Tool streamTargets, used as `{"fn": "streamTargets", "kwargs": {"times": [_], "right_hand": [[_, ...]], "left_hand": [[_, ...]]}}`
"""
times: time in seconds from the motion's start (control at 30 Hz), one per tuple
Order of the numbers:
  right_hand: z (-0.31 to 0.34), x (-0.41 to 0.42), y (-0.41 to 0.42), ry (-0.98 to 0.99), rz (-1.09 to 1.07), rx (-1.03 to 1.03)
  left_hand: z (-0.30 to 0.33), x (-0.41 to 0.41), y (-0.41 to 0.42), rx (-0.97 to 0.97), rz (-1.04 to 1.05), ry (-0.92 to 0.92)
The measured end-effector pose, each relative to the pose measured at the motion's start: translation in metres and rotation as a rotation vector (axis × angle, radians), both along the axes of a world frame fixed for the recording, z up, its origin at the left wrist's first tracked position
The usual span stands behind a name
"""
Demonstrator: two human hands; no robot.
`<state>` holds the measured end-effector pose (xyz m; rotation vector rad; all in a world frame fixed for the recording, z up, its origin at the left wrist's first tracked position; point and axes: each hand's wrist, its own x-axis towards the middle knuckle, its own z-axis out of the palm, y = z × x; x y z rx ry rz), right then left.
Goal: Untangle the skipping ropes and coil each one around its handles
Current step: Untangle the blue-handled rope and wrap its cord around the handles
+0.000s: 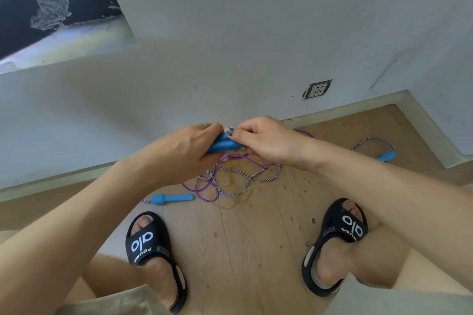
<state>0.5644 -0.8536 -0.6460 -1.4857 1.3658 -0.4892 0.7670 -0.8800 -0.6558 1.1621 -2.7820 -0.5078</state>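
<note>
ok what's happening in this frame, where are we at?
A person crouches over tangled skipping ropes on the wood floor. The left hand grips blue handles; the right hand pinches something at their tip, hard to tell what. Two other blue handles lie on the floor, one near the left sandal, one further right. The cords remain knotted; nothing is coiled yet.

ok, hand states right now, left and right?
Left hand: curled round blue handles, holding them.
Right hand: fingers pinched at the handles' end, apparently on the rope there; what exactly it grips is hidden.
</note>
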Motion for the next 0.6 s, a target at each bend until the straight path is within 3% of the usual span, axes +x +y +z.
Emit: {"fn": "streamTargets", "kwargs": {"times": [0.1,0.3,0.47,0.6], "right_hand": [[-0.001,-0.007,-0.006,-0.003,-0.012,0.027],[-0.004,-0.006,-0.006,-0.125,-0.035,0.034],[-0.008,-0.008,-0.010,-0.297,-0.175,0.054],[-0.007,-0.005,-0.006,-0.327,-0.193,0.030]], "left_hand": [[0.003,0.001,-0.001,-0.055,0.062,-0.083],[0.000,-0.003,-0.002,-0.040,0.035,-0.018],[0.001,-0.008,0.005,-0.117,0.079,0.068],[0.003,-0.012,0.011,-0.202,0.169,0.009]]}}
